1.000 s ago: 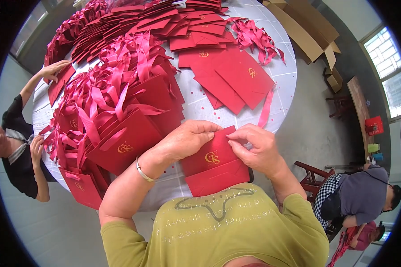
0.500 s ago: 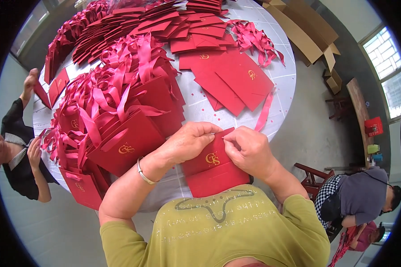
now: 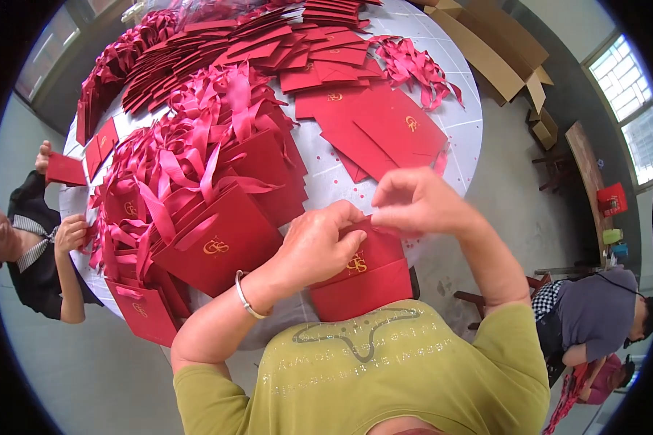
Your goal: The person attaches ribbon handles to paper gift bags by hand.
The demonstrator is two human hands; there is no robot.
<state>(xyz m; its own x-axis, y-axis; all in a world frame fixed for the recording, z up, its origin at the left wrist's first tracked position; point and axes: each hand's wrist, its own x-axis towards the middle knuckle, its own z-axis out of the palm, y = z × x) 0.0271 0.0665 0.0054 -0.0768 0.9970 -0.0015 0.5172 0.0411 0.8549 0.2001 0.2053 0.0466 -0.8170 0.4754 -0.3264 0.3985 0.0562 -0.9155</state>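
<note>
A red paper gift bag [image 3: 361, 286] with a gold emblem lies flat at the table's near edge, in front of my body. My left hand [image 3: 321, 245] grips its upper edge, thumb lying over the front and fingers behind. Just right of that edge, my right hand [image 3: 422, 203] is raised with thumb and forefinger pinched together. It is slightly blurred, and what the pinch holds is hidden. A pink strip, apparently ribbon [image 3: 401, 233], shows beneath this hand.
Finished-looking bags with pink ribbon handles [image 3: 203, 159] crowd the table's left. Flat red bags [image 3: 403, 127] and loose ribbons [image 3: 417, 69] lie beyond my hands. Across the left edge, another person [image 3: 33, 246] handles a red bag. Cardboard boxes [image 3: 497, 51] stand at right.
My right hand has lifted away from the bag's face, up and to the right. My left hand has shifted slightly right and now covers part of the emblem. The other person's red bag has turned.
</note>
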